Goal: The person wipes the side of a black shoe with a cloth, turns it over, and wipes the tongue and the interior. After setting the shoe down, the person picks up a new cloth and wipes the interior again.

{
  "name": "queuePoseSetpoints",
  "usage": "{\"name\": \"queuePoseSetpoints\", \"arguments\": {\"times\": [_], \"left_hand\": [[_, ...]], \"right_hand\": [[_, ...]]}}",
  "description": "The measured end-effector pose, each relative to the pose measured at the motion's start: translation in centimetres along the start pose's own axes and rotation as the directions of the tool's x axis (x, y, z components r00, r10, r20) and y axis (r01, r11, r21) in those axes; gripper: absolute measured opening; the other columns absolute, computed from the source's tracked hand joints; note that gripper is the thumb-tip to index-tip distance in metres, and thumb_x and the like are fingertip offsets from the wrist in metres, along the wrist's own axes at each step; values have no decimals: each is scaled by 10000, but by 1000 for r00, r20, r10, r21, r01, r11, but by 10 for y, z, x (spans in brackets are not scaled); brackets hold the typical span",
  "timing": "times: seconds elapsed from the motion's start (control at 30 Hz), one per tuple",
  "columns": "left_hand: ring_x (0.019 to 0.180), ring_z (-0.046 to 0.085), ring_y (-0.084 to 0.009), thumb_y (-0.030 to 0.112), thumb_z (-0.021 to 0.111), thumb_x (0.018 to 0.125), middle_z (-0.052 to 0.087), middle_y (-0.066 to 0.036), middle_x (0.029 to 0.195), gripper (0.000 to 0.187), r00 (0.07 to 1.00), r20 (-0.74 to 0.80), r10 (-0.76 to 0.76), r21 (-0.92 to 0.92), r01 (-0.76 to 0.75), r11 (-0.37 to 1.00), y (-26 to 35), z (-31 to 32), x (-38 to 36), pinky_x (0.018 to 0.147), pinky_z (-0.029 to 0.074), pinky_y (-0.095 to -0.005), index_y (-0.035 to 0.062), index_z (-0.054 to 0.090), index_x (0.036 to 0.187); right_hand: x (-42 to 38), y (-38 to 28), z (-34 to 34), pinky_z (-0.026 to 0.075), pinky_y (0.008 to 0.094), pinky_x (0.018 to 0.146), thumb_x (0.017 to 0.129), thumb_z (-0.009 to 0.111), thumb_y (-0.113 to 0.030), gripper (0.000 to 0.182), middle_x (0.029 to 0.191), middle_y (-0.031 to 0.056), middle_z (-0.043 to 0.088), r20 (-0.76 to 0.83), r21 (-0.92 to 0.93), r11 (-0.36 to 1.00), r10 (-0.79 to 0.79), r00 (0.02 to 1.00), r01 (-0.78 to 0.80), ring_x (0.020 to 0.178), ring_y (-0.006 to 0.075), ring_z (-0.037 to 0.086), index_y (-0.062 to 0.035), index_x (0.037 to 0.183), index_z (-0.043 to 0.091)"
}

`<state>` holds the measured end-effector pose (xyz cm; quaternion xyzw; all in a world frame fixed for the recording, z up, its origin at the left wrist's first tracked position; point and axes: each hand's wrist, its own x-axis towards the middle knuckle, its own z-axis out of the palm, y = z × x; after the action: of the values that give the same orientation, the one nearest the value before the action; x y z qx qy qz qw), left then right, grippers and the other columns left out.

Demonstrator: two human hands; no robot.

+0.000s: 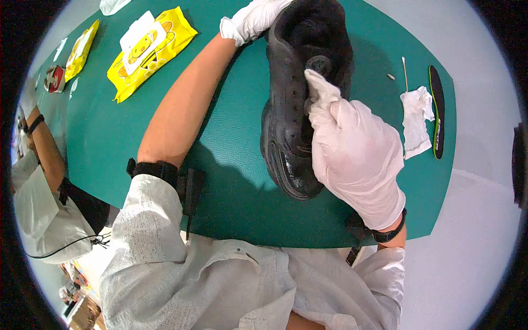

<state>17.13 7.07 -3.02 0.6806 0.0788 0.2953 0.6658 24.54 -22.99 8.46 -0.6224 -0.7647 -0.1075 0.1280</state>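
Observation:
A black lace-up shoe (pixel 283 82) without laces lies on the green table, toe toward me, its opening facing up. My left hand (pixel 256 22), in a white glove, grips the shoe at the heel end, its fingers partly hidden behind the collar. Over the tongue and eyelets is my right hand (pixel 357 148), also gloved in white, with its fingers closed. A crumpled white wipe (pixel 322 88) sticks out from its fingers against the shoe's tongue. The toe cap (pixel 300 179) looks shiny.
At the right lie a white cloth (pixel 416 121), a cotton swab (pixel 405 74) and a black insole with a green edge (pixel 436 110). Yellow wipe packs (pixel 148 52) lie at the upper left, near a red-and-white tin (pixel 54 78). Another person's arm (pixel 47 148) is at the left edge.

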Motion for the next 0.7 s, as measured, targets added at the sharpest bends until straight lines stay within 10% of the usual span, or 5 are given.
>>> {"name": "queuePoseSetpoints", "arguments": {"times": [0.27, 0.4, 0.47, 0.63, 0.7], "left_hand": [[981, 594, -111, 284, 573, 1051, 693, -9, 1042, 330, 998, 16, 61, 154, -63, 986, 9, 3, -3, 900, 513, -303, -15, 700, 1112], [971, 590, -106, 286, 570, 1053, 687, -6, 1022, 332, 998, -16, 64, 153, -61, 986, 10, 3, -2, 890, 511, -298, -19, 697, 1090], [955, 580, -96, 287, 573, 1052, 680, 1, 1007, 325, 999, 11, 46, 163, -47, 985, 8, 2, -1, 876, 511, -294, -13, 697, 1065], [957, 578, -93, 282, 578, 1050, 681, 2, 1011, 318, 998, 18, 54, 171, -56, 984, 8, 0, 0, 876, 513, -297, -10, 701, 1069], [960, 579, -92, 277, 580, 1049, 683, 1, 1015, 312, 997, 32, 74, 179, -79, 981, 12, 5, -4, 877, 513, -297, -9, 703, 1075]], "right_hand": [[-1, 18, -31, 490, 365, 573, 793, 690, -52, 139, 764, 77, 544, 101, 116, 993, -28, 994, 16, 644, 252, 587, -65, 930, 704], [-44, 74, -65, 534, 368, 756, 937, 576, -69, 212, 955, 84, 655, -414, 505, 839, 28, 910, 204, 815, 264, 645, -9, 1119, 667], [-71, 80, -70, 543, 398, 990, 1047, 462, -48, 285, 1150, 104, 712, -728, 685, 710, 660, 185, 164, 1064, 303, 684, 24, 1267, 628], [-44, 85, -87, 535, 411, 1009, 981, 576, -34, 225, 1154, 105, 725, -347, -500, 864, -147, 926, -51, 1122, 311, 676, 24, 1161, 698], [-24, 67, -57, 543, 397, 873, 921, 614, -57, 227, 1076, 98, 711, -281, -304, 952, -129, 951, 39, 995, 290, 680, -3, 1122, 705]]}}
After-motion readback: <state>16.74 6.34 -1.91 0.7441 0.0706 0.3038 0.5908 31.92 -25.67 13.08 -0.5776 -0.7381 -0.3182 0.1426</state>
